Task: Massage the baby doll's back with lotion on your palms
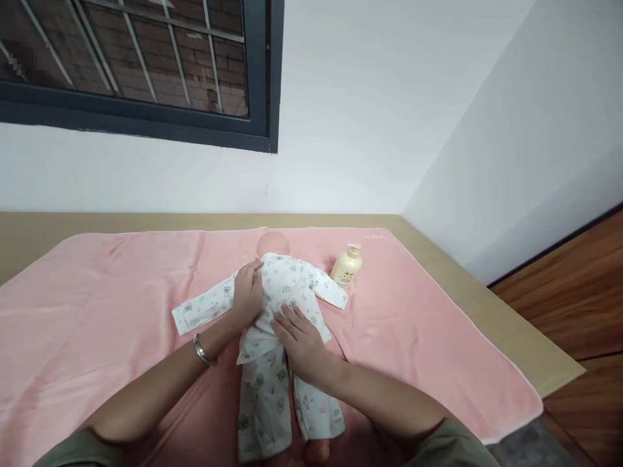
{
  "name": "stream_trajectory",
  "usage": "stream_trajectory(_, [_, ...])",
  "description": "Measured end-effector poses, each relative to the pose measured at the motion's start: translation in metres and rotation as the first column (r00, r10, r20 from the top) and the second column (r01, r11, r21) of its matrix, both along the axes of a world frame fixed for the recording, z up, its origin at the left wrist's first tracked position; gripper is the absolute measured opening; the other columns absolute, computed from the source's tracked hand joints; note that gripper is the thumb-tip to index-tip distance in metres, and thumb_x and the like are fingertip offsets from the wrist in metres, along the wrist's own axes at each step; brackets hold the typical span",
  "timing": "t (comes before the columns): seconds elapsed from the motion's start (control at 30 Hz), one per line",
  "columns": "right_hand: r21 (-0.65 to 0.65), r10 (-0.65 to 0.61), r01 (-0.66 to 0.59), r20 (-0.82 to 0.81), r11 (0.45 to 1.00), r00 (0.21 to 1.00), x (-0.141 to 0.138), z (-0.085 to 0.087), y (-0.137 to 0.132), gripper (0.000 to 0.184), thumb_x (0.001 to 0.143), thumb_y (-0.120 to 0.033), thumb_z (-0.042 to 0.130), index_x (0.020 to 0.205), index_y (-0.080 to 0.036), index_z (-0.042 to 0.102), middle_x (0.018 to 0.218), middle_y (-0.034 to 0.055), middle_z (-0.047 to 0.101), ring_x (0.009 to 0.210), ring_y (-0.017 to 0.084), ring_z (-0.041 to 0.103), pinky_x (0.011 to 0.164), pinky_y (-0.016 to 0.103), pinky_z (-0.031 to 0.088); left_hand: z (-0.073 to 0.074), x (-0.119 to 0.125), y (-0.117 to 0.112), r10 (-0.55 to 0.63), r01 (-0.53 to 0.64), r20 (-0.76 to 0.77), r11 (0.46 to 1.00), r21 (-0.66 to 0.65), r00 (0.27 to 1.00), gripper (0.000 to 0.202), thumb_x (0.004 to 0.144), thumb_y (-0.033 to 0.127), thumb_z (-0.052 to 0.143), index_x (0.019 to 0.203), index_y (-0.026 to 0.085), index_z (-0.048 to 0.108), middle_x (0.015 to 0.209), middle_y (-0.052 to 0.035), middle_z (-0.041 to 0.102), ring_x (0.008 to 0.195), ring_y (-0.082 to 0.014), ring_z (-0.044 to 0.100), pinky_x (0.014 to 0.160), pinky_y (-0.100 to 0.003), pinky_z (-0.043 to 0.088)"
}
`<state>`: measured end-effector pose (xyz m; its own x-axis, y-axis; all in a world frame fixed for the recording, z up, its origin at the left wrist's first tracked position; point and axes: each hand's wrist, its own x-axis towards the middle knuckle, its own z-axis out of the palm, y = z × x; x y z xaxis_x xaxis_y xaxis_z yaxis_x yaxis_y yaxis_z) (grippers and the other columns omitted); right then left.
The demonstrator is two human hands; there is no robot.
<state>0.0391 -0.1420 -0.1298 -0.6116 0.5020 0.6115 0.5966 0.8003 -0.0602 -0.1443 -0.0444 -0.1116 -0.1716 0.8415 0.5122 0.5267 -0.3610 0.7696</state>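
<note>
We've got a smooth tan table [450, 292], its bare edge showing at the far and right sides, and a soft, creased pink sheet [413, 344] with loads of room left and right of the doll [263, 347], which lies mid-sheet in loose printed pajamas [265, 395]. Our left hand [249, 292] rests on its upper body, fingers close together, our right hand [304, 344] lower down, fingers slightly spread. Then there's a rounded cream bottle [346, 266] by one sleeve [331, 290] and our shiny bangle [199, 349].
</note>
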Motion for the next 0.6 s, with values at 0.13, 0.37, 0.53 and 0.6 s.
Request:
stream_trajectory(0.13, [0.021,0.035,-0.034,-0.048,0.999,0.998,0.002,0.004,-0.005,0.048,0.088,-0.005,0.045,0.135,-0.01,0.054,0.132,0.0148,0.065,0.142,0.026,0.042,0.117,0.054,0.038,0.031,0.016,-0.017,-0.119,0.118,0.062,0.993,0.027,0.991,0.035,0.092,0.03,0.039,0.118,0.02,0.06,0.127,-0.01,0.063,0.124,-0.0257,0.054,0.111,-0.045,0.039])
stream_trajectory(0.37, [0.121,0.098,-0.082,-0.13,0.989,0.987,0.005,0.013,-0.007,0.038,0.092,-0.009,0.048,0.129,-0.013,0.057,0.111,0.0104,0.076,0.116,0.021,0.066,0.106,0.041,0.051,0.085,0.062,-0.01,-0.265,0.336,0.411,0.936,-0.109,0.872,0.028,0.087,0.032,0.049,0.107,0.021,0.065,0.123,-0.0085,0.066,0.122,-0.0254,0.057,0.107,-0.042,0.041])
stream_trajectory(0.53, [0.174,0.25,-0.241,-0.032,0.955,0.968,0.019,0.047,-0.03,0.033,0.094,-0.016,0.051,0.125,-0.013,0.06,0.105,0.0077,0.077,0.1,0.017,0.072,0.096,0.031,0.056,0.105,0.112,0.022,-0.129,0.648,0.802,0.67,-0.364,0.584,0.019,0.085,0.029,0.055,0.096,0.018,0.066,0.106,-0.0126,0.07,0.101,-0.0256,0.066,0.093,-0.04,0.05])
stream_trajectory(0.6, [0.203,0.285,-0.279,-0.005,0.939,0.958,0.031,0.066,-0.031,0.033,0.096,-0.021,0.048,0.126,-0.016,0.061,0.111,0.0076,0.075,0.106,0.017,0.07,0.098,0.032,0.055,0.108,0.129,0.035,0.026,0.744,0.877,0.518,-0.423,0.48,0.021,0.086,0.03,0.056,0.099,0.016,0.065,0.102,-0.0151,0.069,0.096,-0.0264,0.067,0.087,-0.039,0.052])
